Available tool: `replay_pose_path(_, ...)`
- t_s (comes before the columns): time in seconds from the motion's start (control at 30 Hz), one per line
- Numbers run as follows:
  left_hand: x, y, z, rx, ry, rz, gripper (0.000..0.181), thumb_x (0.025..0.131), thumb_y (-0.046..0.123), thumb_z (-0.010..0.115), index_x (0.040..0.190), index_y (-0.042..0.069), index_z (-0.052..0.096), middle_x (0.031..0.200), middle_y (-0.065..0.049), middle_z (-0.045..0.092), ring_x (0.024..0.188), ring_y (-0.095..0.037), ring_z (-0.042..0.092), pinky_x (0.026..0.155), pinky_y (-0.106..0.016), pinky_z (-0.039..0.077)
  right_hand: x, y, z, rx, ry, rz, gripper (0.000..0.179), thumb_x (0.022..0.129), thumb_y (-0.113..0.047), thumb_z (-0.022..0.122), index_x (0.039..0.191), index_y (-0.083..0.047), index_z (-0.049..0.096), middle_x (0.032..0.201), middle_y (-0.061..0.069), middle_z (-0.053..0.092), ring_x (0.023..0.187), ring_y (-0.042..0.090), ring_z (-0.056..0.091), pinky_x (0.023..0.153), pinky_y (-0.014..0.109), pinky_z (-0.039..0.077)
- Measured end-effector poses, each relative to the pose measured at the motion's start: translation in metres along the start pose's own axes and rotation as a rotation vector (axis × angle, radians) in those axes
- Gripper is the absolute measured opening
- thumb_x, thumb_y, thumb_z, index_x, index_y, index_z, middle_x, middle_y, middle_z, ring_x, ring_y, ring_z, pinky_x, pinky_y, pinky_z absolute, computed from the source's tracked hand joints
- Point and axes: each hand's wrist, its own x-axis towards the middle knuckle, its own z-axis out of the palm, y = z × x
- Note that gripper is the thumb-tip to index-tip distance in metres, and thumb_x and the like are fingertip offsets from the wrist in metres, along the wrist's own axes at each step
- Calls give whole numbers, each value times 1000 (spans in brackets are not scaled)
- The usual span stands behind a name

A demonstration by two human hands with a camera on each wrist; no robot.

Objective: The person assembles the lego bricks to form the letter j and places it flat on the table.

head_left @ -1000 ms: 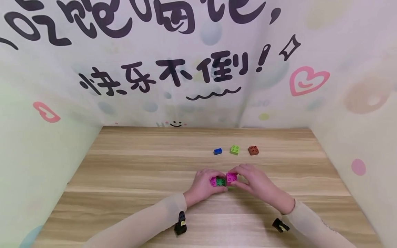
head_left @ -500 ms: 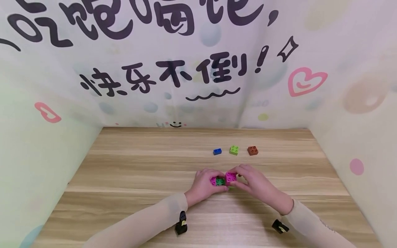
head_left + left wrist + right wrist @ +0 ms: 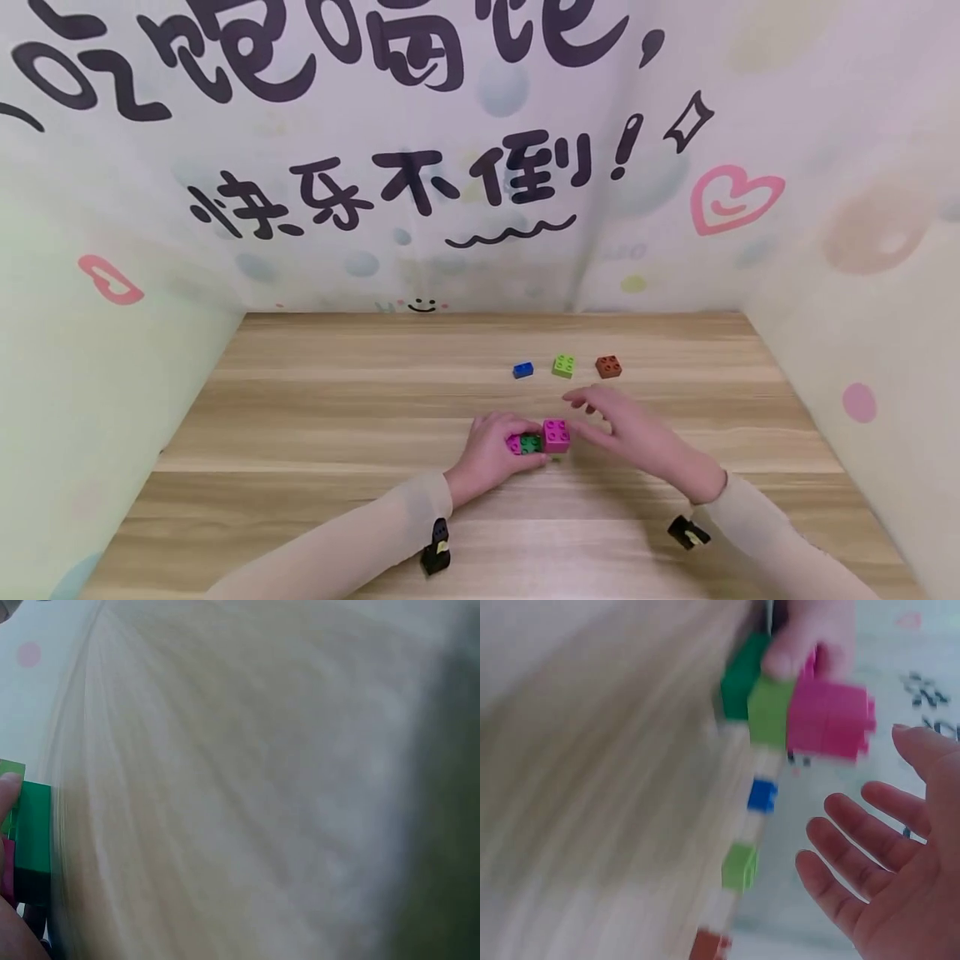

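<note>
My left hand (image 3: 489, 454) grips a joined stack of toy building bricks on the wooden table, thumb on the near side and fingers behind. At its right end a pink brick (image 3: 556, 436) stands higher than the dark green brick (image 3: 529, 443); a smaller pink piece (image 3: 513, 444) shows near the palm. The right wrist view has the pink brick on a lime green brick (image 3: 768, 712), with the dark green one at the bottom. My right hand (image 3: 637, 435) is just right of the stack, fingers spread and holding nothing. In the left wrist view, only a green corner (image 3: 34, 829) of the stack appears.
Farther back on the table lie a small blue brick (image 3: 522, 369), a lime brick (image 3: 563, 366) and a reddish-brown brick (image 3: 608, 367), in a row. A printed cloth wall (image 3: 420, 275) encloses the back and sides. Black devices hang at both wrists.
My right hand has let go of the pink brick and drawn back to the right, its fingers spreading. The left hand keeps its grip on the stack.
</note>
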Motion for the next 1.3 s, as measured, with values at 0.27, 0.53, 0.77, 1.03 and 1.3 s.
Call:
replay_pose_path(0.27, -2, 0, 1, -15, 6, -18, 49, 83, 42, 88, 124, 18, 76, 124, 2, 73, 118, -20, 59, 104, -48, 34, 11, 51, -25, -23, 115, -3, 22, 102, -13, 68, 121, -1, 69, 120, 17, 71, 99, 29, 65, 78, 45, 57)
replay_pose_path(0.53, -3, -1, 3, -6, 4, -19, 49, 83, 43, 88, 124, 18, 76, 124, 2, 73, 118, -19, 59, 104, -48, 34, 23, 90, -34, -56, 69, 118, 37, 99, -9, 70, 131, 6, 60, 121, 28, 61, 96, 36, 63, 78, 48, 55)
replay_pose_path(0.77, -2, 0, 1, -6, 3, -26, 50, 82, 43, 88, 124, 18, 76, 125, 0, 73, 120, -22, 60, 108, -53, 33, 34, 115, -31, -33, -26, 204, 55, 96, -10, 71, 144, 6, 51, 134, 37, 52, 105, 41, 62, 90, 58, 54)
replay_pose_path(1.03, -5, 3, 0, 0, -2, -29, 49, 83, 42, 88, 124, 18, 77, 124, 1, 73, 119, -21, 60, 107, -50, 34, 39, 120, -23, -124, -69, 142, 56, 93, -7, 72, 144, 6, 53, 129, 36, 58, 116, 49, 59, 99, 65, 48)
replay_pose_path(1.3, -3, 1, 0, 14, -8, -23, 51, 83, 44, 88, 125, 18, 76, 126, 0, 73, 120, -21, 60, 106, -48, 35, 38, 119, -18, -118, -40, 142, 48, 94, -7, 74, 138, 6, 58, 119, 28, 62, 95, 34, 61, 87, 56, 53)
